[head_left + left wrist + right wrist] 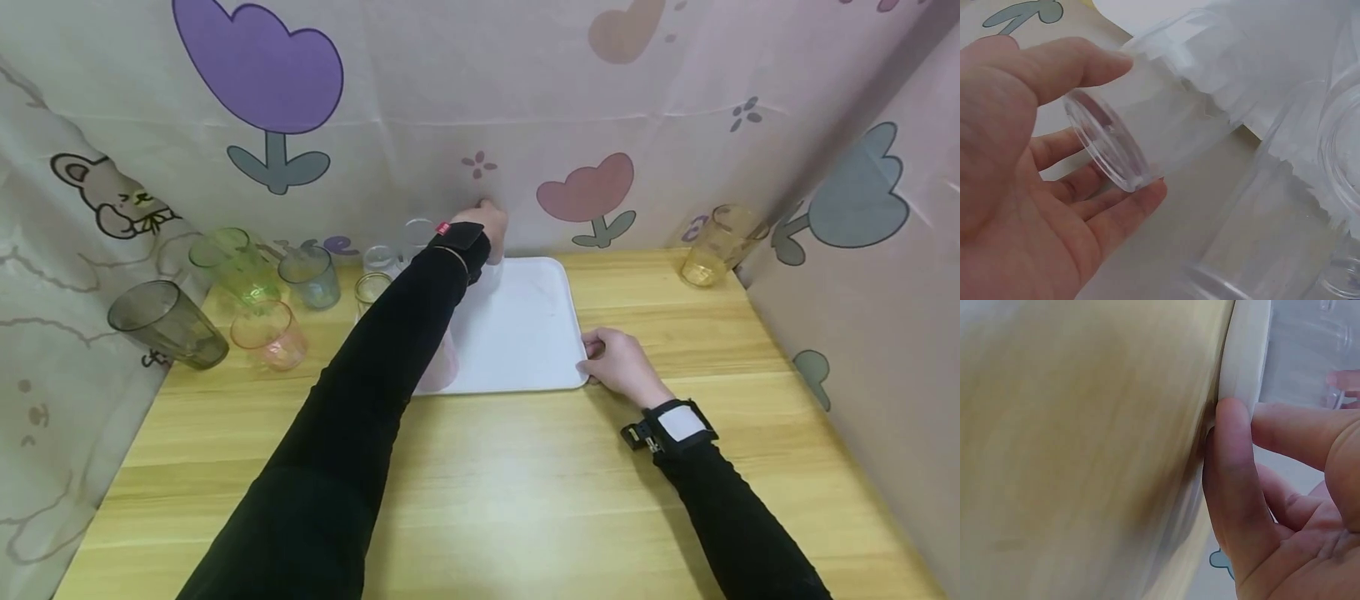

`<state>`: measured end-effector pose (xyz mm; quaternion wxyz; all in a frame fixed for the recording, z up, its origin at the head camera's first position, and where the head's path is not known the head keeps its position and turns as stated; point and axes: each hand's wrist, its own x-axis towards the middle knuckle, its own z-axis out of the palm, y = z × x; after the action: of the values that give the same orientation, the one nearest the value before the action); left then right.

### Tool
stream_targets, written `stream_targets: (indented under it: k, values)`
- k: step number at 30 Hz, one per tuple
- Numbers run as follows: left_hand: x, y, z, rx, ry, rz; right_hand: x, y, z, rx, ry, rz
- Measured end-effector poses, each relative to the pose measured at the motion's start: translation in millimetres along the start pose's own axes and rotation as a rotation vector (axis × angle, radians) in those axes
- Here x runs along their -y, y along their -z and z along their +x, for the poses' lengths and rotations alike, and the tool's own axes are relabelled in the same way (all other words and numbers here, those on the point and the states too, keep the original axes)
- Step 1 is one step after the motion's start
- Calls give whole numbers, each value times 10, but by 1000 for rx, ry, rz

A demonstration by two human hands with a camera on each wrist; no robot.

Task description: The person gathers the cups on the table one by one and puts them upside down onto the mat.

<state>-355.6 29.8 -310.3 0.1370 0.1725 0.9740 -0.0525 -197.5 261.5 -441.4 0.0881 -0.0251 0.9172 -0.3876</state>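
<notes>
A white tray (517, 333) lies on the wooden table, and my right hand (618, 362) pinches its right edge near the front corner. In the right wrist view the thumb and finger are on either side of the tray rim (1244, 356). My left hand (483, 225) reaches to the tray's back edge. There it holds a clear glass (1179, 112), the thumb on one side and the fingers round the other, close to its thick round end. Another clear glass (1260, 219) stands beside it. A pinkish glass (440, 371) at the tray's front is partly hidden by my left sleeve.
To the left stand a green glass (240, 267), a blue glass (311, 279), a pink glass (270, 337) and a tilted-looking grey glass (168, 325). A gold-rimmed glass (371, 289) shows beside my left arm. An amber glass (708, 258) is at the back right, near the curtain (420, 100).
</notes>
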Motion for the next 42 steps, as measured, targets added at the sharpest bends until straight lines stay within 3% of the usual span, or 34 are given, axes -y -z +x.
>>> stream_targets:
  k: [8,27,35,42]
  values:
    - [36,-63,-24,7,-10,13,-23,-5,-17,1,-1,42]
    - [51,-181,123,-4,-39,56,-9,2,-19,10,-11,40]
    - [33,32,-213,-12,-76,104,23,-11,-34,10,-6,48]
    - [-81,205,-518,-11,-160,16,8,-12,-56,-3,-1,42]
